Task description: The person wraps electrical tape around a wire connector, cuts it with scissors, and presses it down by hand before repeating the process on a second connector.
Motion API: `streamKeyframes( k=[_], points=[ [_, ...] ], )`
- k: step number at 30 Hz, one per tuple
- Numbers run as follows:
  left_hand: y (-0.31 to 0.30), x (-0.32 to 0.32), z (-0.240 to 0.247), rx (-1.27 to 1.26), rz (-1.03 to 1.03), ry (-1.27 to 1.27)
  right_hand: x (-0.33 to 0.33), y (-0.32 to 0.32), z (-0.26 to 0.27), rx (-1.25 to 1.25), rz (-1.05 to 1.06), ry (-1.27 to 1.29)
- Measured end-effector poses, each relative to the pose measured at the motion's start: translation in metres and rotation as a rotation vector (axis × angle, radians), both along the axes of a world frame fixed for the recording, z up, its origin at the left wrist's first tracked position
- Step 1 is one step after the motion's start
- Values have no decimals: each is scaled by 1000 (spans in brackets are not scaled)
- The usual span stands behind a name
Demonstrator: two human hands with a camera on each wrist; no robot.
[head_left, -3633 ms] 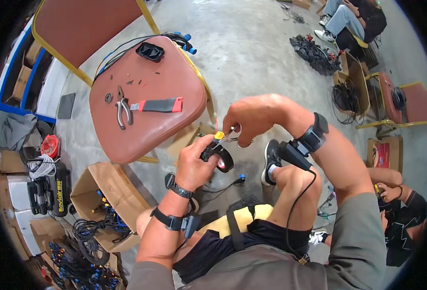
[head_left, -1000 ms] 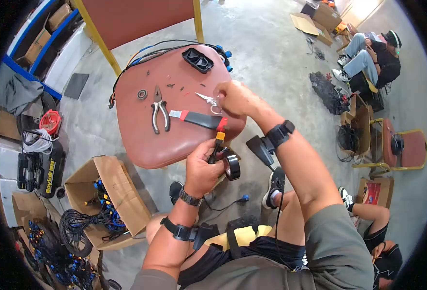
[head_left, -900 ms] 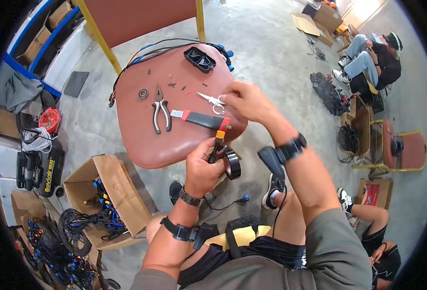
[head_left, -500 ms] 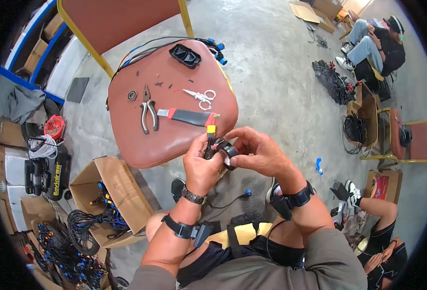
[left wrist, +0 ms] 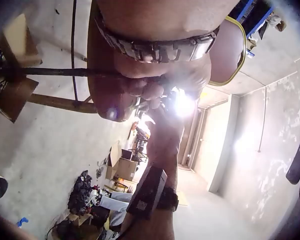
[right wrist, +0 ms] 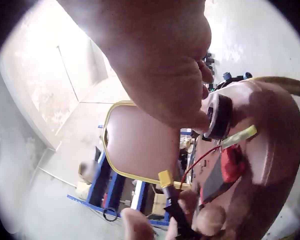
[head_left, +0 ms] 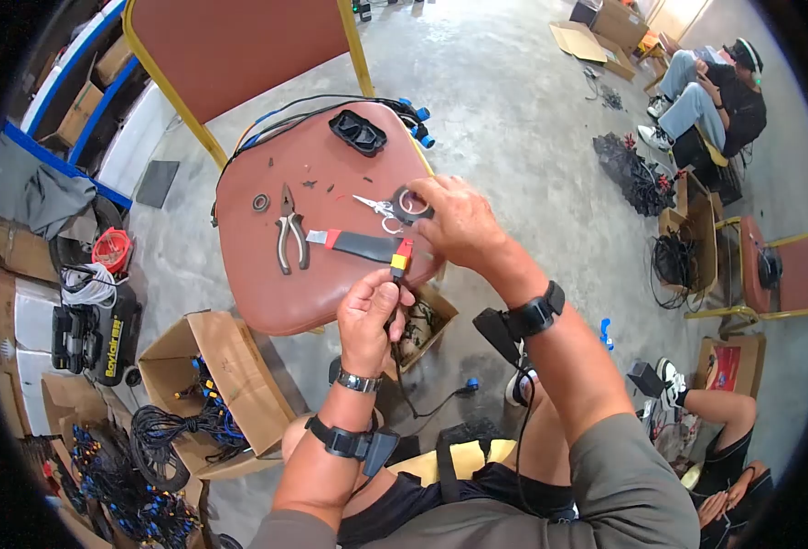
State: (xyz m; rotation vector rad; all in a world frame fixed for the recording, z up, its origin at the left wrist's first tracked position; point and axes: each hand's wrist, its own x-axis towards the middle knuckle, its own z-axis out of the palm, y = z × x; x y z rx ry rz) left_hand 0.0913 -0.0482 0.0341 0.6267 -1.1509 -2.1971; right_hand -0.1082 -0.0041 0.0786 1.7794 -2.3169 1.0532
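My left hand [head_left: 369,320] pinches a black cable just below its yellow connector [head_left: 398,262], in front of the chair seat. In the right wrist view a thin red wire [right wrist: 196,165] with a pale yellow-green end [right wrist: 240,136] runs up beside that connector. My right hand [head_left: 463,220] holds a roll of black tape [head_left: 411,206] by its edge, over the right side of the seat. White-handled scissors [head_left: 378,209] lie partly under the roll in the head view. Close by are a red-and-black utility knife [head_left: 367,246] and grey-handled pliers [head_left: 290,233].
The reddish chair seat [head_left: 267,293] also bears a black plastic tray [head_left: 358,132], a small ring [head_left: 260,202] and scraps. A cardboard box [head_left: 257,384] with cables stands at lower left. A person sits at upper right [head_left: 738,110]; another's hands show at lower right.
My right hand worked at the connector with the scissors, laid them on the seat, then took the tape roll off my left hand and carried it to the seat. The left hand keeps the cable.
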Motion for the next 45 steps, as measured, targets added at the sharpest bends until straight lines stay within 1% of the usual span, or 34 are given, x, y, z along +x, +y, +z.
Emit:
streamKeyframes(
  k=[1,3,4,6,7,9,10,11,13,14,15,17,20,24,26,27,29,30,35,37,38,39,40,41,42,43,44,45],
  points=[
    [-1,0,3,16,-12,-18,2,0,0,4,3,1],
    [-3,1,9,45,-16,-38,8,12,2,-130,33,-105],
    [-3,2,12,66,-59,-81,14,24,4,-120,34,-108],
    [-3,0,13,59,-157,-139,25,51,10,-82,219,-607],
    [-1,-2,14,64,-165,-140,29,60,12,-79,211,-609],
    [6,-8,16,10,-196,-213,37,78,12,47,266,-733],
    [9,-10,11,2,-178,-230,41,85,9,-8,247,-759],
    [11,-11,9,3,-191,-243,40,89,4,-14,234,-771],
    [13,-15,8,10,-257,-246,38,97,-6,-80,277,-402],
    [18,-18,11,23,-249,-270,39,99,-7,-94,272,-378],
    [21,-21,11,20,-259,-282,38,102,-12,-101,262,-389],
    [24,-24,11,67,-296,-326,36,109,-20,-30,306,-419],
    [33,-34,13,111,-285,-367,30,115,-26,-34,281,-472],
    [36,-39,5,173,-336,-376,22,124,-31,-64,259,-484],
    [39,-40,2,297,-392,-195,16,130,-29,-23,232,-450],
    [41,-41,0,294,-401,-193,13,133,-28,-26,224,-446],
    [43,-40,-3,96,-474,-127,9,140,-25,-39,179,-484],
    [42,-39,-2,105,-524,-128,8,142,-25,-40,172,-481],
    [43,-34,-3,47,-551,-130,7,144,-25,-64,180,-535],
    [48,-32,-4,-68,-496,-122,8,143,-24,-74,174,-548],
    [52,-31,-2,-69,-495,-121,8,143,-24,-85,167,-562],
    [57,-30,1,-123,-436,-132,8,143,-23,-86,169,-560],
    [61,-28,2,-177,-379,-143,8,143,-23,-71,163,-623],
    [64,-26,2,-177,-379,-143,9,143,-22,-55,157,-687],
    [66,-24,1,-249,-328,-176,10,143,-22,-57,155,-686],
    [68,-23,1,-322,-277,-206,10,142,-20,-32,148,-743],
    [71,-22,5,-352,-233,-219,11,142,-19,-6,140,-799],
    [72,-22,4,-354,-236,-216,11,141,-19,-8,137,-796]
  ],
)
